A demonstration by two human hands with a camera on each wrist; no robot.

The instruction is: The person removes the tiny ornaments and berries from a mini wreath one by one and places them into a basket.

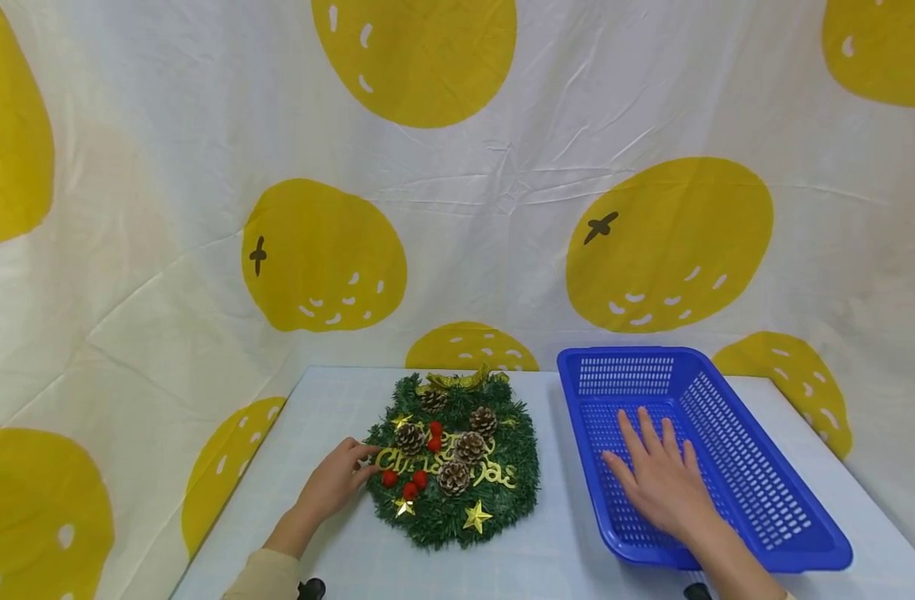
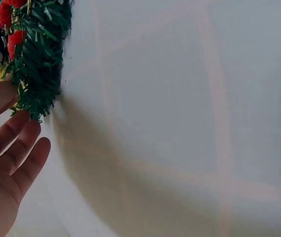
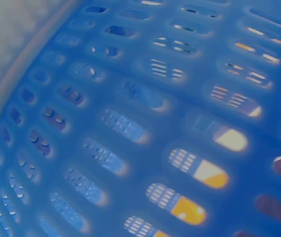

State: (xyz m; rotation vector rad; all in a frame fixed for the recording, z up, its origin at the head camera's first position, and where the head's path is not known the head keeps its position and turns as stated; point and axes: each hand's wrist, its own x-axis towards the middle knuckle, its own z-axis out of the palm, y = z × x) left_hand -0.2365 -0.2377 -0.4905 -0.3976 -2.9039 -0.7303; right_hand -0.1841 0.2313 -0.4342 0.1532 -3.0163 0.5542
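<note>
A green Christmas wreath [image 1: 528, 467] lies on the table with pinecones, red berries, gold stars and gold lettering on it. My left hand [image 1: 339, 479] pinches its left edge beside the lettering. In the left wrist view, the thumb and forefinger of that hand [image 2: 4, 163] meet at the wreath's green tinsel [image 2: 41, 59], and the other fingers extend loosely. To the right stands a blue plastic basket [image 1: 765, 467] with slotted walls. My right hand [image 1: 663, 479] is inside or above it, fingers spread and holding nothing. Only blue slotted mesh [image 3: 145, 118] fills the right wrist view.
A white table [image 1: 352, 562] carries both things. Behind it and along the sides hangs a white cloth [image 1: 472, 250] printed with large yellow fruit. Small black objects [image 1: 312, 588] show at the bottom near each wrist.
</note>
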